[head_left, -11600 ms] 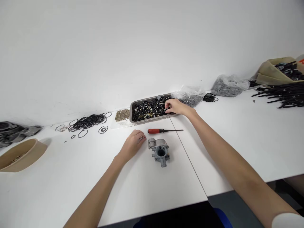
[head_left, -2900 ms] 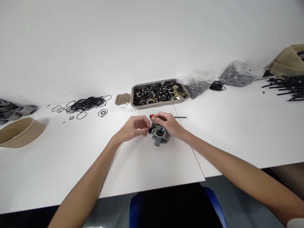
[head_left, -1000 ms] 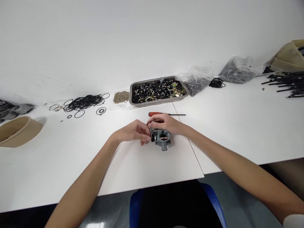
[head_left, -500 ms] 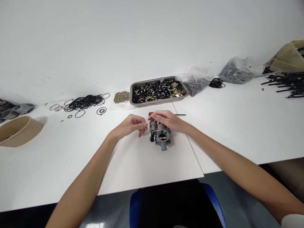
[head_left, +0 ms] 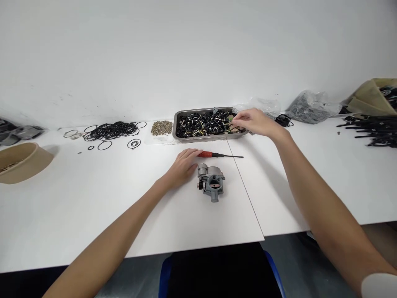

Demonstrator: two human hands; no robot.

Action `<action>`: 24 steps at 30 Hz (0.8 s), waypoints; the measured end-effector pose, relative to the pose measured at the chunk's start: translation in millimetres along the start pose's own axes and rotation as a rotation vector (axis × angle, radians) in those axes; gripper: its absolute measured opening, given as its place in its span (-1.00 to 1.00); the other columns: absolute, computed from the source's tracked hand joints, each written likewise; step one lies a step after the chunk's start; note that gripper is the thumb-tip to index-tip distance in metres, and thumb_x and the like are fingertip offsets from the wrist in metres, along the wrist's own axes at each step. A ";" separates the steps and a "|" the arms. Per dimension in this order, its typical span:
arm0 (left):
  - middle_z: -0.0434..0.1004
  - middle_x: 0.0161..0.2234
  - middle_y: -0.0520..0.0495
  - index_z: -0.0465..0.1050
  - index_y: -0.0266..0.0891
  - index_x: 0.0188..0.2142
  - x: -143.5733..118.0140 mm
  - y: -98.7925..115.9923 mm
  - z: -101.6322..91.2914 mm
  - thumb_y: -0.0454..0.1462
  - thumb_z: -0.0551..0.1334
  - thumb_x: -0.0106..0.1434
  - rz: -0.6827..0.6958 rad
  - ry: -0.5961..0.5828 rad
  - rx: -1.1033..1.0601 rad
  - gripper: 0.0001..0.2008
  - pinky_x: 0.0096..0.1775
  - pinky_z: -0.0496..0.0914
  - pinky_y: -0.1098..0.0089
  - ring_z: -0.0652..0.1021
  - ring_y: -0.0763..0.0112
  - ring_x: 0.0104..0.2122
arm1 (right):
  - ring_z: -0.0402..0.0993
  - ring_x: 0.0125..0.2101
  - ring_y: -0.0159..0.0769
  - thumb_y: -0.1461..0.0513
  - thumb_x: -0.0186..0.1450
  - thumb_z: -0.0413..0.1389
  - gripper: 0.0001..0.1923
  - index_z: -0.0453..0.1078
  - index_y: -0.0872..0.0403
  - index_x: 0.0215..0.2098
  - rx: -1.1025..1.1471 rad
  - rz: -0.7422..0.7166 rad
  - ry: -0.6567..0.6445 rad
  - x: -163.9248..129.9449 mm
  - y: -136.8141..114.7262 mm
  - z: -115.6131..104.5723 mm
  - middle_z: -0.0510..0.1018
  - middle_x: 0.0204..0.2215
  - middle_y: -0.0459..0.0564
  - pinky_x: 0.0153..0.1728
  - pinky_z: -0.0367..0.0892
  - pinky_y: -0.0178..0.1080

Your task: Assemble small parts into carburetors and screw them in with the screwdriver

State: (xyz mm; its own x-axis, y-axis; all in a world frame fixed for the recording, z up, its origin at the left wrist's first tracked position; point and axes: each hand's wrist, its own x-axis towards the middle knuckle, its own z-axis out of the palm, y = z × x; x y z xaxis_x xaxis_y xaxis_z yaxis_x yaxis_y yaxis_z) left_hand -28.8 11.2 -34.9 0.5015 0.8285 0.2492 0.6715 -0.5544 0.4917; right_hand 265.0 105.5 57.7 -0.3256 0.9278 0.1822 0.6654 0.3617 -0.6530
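Carburetor (head_left: 213,182) is set upright on the white worktop (head_left: 173,223), left of the seam (head_left: 248,196); its round bore is turned toward the camera, and a black fitting (head_left: 201,184) is seated on its left side. It is held by neither hand.

Left hand (head_left: 185,163) is rested on the worktop just left of the carburetor, fingers loosely curled. The butt of the red-handled screwdriver (head_left: 205,154) is touched and partly covered by the fingertips; whether it is gripped can't be told. The screwdriver is laid flat behind the carburetor, its shaft pointed right across the seam.

Right hand (head_left: 256,121) is held over the right end of the metal tray (head_left: 201,140), thumb and fingertips brought together; whether anything is pinched can't be made out. The tray is filled with mixed small parts (head_left: 204,123), mostly black.

Left of the tray, a pile of brass-coloured pieces (head_left: 161,128) is placed, then a heap of black rings (head_left: 111,130). A tan bin (head_left: 41,163) is seen at far left. To the right, clear plastic bags (head_left: 313,107) and black hoses (head_left: 372,131) are lined up.
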 end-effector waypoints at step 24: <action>0.48 -0.14 -0.19 0.39 -0.28 0.02 -1.5 14.3 -1.9 -0.41 0.13 0.19 -0.010 0.024 -0.015 -0.62 -0.03 0.35 0.11 0.41 0.17 -0.11 | 0.53 -0.24 -0.20 0.35 0.12 0.21 -0.73 0.54 0.16 -0.18 -0.254 0.044 0.190 48.4 67.7 40.2 0.63 -0.27 0.08 -0.12 0.36 -0.15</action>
State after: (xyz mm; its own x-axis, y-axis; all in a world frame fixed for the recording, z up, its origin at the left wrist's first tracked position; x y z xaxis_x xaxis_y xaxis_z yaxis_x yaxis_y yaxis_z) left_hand -21.0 2.3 -26.7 0.4817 0.8357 0.2638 0.6681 -0.5450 0.5066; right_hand 267.2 171.3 -7.2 -0.1772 0.9349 0.3075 0.8301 0.3098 -0.4636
